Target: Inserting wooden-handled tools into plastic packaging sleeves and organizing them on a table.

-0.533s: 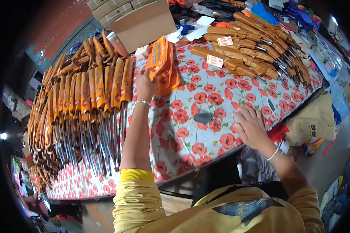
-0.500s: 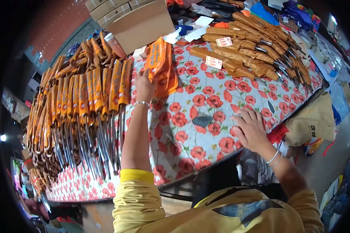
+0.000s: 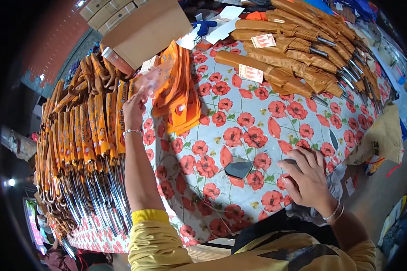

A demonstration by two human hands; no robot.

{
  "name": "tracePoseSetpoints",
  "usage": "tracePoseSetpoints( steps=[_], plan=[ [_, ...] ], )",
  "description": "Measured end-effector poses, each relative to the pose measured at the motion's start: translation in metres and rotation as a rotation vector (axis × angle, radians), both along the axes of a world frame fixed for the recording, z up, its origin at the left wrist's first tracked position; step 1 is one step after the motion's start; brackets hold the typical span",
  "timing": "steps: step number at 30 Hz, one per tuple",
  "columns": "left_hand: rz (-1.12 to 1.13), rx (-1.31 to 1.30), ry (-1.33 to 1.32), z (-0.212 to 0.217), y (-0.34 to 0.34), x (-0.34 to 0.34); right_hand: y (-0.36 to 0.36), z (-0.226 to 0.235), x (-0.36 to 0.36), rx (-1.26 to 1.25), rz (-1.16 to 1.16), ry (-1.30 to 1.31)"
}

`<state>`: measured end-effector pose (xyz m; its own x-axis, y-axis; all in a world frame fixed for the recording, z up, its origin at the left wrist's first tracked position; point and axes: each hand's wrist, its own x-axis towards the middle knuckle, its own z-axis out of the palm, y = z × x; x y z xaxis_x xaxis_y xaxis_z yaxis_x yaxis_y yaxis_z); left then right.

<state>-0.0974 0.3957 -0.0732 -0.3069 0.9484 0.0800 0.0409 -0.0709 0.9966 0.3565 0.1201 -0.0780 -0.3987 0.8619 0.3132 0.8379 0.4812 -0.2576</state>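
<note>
My left hand [image 3: 134, 108] is raised beside a stack of flat orange printed sleeves [image 3: 185, 106]. Its fingers are pinched on a thin see-through plastic piece [image 3: 157, 80], blurred, which hangs over the stack's left side. My right hand [image 3: 306, 178] lies on the flowered tablecloth [image 3: 221, 180] near the front edge, fingers spread, holding nothing. Between the hands lies a small dark flat piece [image 3: 238, 169]. Left of my left forearm stand rows of umbrellas [image 3: 92, 131] with orange sleeves, metal shafts and brown hooked handles.
Brown folded umbrellas [image 3: 298, 58] with metal shafts and paper tags lie piled at the far right. At the back stand an open cardboard box [image 3: 149, 34] and a tumbler [image 3: 116, 61], near a blue tool [image 3: 204, 28] on white papers. Another dark piece [image 3: 333, 140] lies on the right.
My left hand has moved left and a little toward me from the orange stack, with the thin plastic piece in its fingers. The view has shifted; my right hand still rests on the cloth.
</note>
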Motion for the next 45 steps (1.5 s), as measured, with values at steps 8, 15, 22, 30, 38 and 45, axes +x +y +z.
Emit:
tracePoseSetpoints(
  steps=[8,15,22,30,38,45],
  plan=[
    [0.213,0.396,0.592,0.027,-0.021,0.060,-0.005,0.002,-0.003,0.023,0.000,0.005],
    [-0.645,0.703,0.892,0.020,-0.159,0.202,-0.003,-0.007,0.007,-0.009,0.003,0.073],
    [-0.950,0.600,0.764,0.003,-0.257,0.236,0.094,0.020,0.042,0.207,-0.304,0.035],
    [-0.939,0.275,0.735,-0.003,-0.234,0.240,0.116,-0.026,0.071,0.090,-0.458,-0.118],
    [-0.649,0.141,0.728,-0.012,-0.199,0.229,-0.002,0.008,0.095,-0.204,-0.250,0.436],
    [-0.709,0.063,-1.021,0.086,-0.209,0.228,-0.124,0.053,0.082,-0.433,-0.134,0.700]
  ],
)
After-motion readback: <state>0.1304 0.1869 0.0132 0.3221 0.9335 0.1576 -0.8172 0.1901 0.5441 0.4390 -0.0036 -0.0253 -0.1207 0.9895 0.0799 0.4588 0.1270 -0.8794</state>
